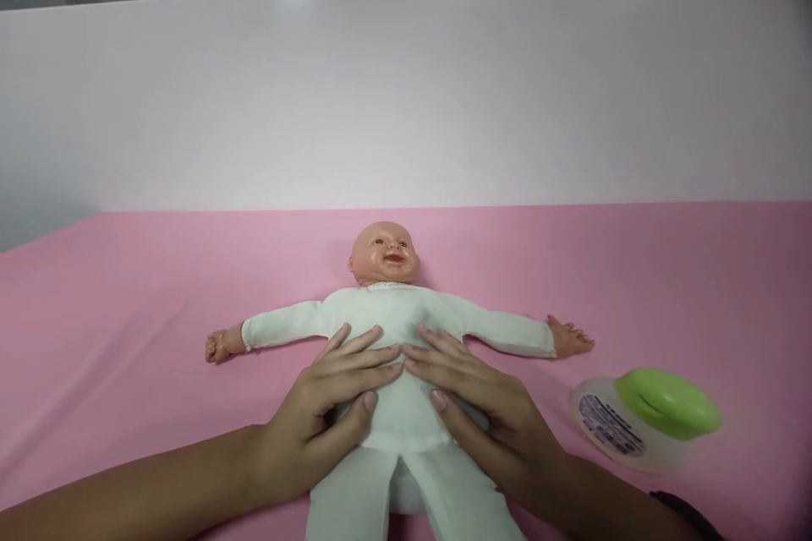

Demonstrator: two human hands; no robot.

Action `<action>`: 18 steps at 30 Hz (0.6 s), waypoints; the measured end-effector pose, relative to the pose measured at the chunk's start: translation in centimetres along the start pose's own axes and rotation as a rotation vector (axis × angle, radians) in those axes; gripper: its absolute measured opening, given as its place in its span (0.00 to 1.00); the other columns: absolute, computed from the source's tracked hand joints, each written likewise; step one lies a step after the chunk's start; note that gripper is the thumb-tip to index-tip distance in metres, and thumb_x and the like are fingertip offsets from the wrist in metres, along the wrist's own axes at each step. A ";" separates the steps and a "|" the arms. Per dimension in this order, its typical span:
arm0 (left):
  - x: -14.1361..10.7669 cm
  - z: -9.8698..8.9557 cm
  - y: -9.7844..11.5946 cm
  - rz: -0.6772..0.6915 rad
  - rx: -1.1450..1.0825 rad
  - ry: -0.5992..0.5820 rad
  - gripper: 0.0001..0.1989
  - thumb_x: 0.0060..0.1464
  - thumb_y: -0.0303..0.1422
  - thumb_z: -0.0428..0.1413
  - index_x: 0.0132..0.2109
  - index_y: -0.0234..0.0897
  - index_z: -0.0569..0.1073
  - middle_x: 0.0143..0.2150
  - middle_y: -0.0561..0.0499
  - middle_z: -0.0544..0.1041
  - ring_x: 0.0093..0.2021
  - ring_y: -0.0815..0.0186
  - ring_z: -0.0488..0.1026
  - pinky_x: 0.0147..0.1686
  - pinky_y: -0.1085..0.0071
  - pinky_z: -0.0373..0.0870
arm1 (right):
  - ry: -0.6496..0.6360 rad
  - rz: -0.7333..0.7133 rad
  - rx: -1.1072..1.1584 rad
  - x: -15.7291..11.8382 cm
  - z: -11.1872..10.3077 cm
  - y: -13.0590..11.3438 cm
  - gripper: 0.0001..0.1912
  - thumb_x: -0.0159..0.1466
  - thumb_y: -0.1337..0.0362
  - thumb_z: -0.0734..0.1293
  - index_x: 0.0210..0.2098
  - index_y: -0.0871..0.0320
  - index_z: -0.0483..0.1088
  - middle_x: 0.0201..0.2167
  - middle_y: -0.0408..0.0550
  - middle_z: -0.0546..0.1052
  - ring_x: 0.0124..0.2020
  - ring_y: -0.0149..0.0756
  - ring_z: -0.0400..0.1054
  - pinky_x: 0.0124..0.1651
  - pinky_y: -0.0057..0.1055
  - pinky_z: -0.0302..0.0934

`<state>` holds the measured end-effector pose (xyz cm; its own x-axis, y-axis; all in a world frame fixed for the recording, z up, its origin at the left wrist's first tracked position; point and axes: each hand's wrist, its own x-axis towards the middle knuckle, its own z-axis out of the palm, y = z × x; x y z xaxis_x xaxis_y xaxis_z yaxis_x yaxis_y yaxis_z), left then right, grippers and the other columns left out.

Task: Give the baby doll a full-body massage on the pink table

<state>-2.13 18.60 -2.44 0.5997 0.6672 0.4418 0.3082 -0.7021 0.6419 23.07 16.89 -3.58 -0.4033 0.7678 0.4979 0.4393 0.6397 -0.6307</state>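
Note:
A baby doll in white clothes lies on its back, its head toward the far side and both arms stretched out sideways. My left hand rests on the left side of the doll's torso, fingers extended and slightly apart. On the other side of the torso lies my right hand, its fingers also stretched out. The fingertips of both hands almost meet at the middle of the doll's chest. Neither hand grips anything. The lower ends of the doll's legs are cut off by the bottom edge of the view.
To the right of my right hand is a clear bottle with a green cap and a printed label, lying on its side. A pink sheet covers the surface under the doll. Behind it rises a plain white panel.

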 end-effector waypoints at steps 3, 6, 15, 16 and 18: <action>-0.1 0.0 -0.1 -0.061 0.032 -0.018 0.24 0.69 0.34 0.48 0.69 0.52 0.64 0.70 0.51 0.64 0.74 0.54 0.51 0.72 0.43 0.40 | -0.085 0.049 0.007 0.1 -0.1 0.0 0.24 0.74 0.59 0.59 0.69 0.45 0.61 0.67 0.45 0.66 0.72 0.47 0.50 0.72 0.57 0.47; -0.6 0.4 -0.5 -0.156 0.047 0.020 0.29 0.69 0.38 0.49 0.73 0.52 0.56 0.76 0.52 0.51 0.76 0.52 0.42 0.72 0.42 0.39 | -0.064 0.147 -0.021 0.0 0.2 0.2 0.29 0.73 0.56 0.60 0.72 0.44 0.54 0.72 0.45 0.56 0.74 0.49 0.42 0.72 0.60 0.43; -0.4 -0.3 -0.1 -0.054 0.041 -0.045 0.26 0.69 0.36 0.48 0.71 0.58 0.59 0.73 0.55 0.60 0.75 0.54 0.47 0.72 0.42 0.36 | -0.086 0.052 -0.030 -0.4 0.1 0.3 0.27 0.74 0.59 0.59 0.71 0.41 0.56 0.70 0.42 0.60 0.74 0.47 0.46 0.72 0.58 0.42; -0.3 -0.4 0.0 -0.067 0.033 -0.064 0.27 0.69 0.37 0.48 0.72 0.58 0.57 0.73 0.55 0.60 0.75 0.53 0.46 0.72 0.42 0.35 | -0.128 0.038 -0.031 -0.2 0.0 0.2 0.26 0.74 0.60 0.58 0.70 0.40 0.56 0.70 0.42 0.60 0.74 0.47 0.45 0.72 0.59 0.41; -0.3 -0.3 -0.2 -0.135 0.020 -0.063 0.28 0.69 0.40 0.49 0.73 0.58 0.54 0.75 0.55 0.55 0.76 0.52 0.42 0.71 0.40 0.35 | -0.157 0.055 -0.049 0.0 -0.1 0.1 0.27 0.74 0.59 0.58 0.71 0.39 0.54 0.70 0.41 0.59 0.74 0.48 0.43 0.72 0.62 0.38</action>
<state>-2.58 18.64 -2.47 0.5969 0.7394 0.3116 0.4038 -0.6124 0.6797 23.16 17.00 -3.61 -0.4965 0.7891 0.3616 0.5013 0.6008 -0.6228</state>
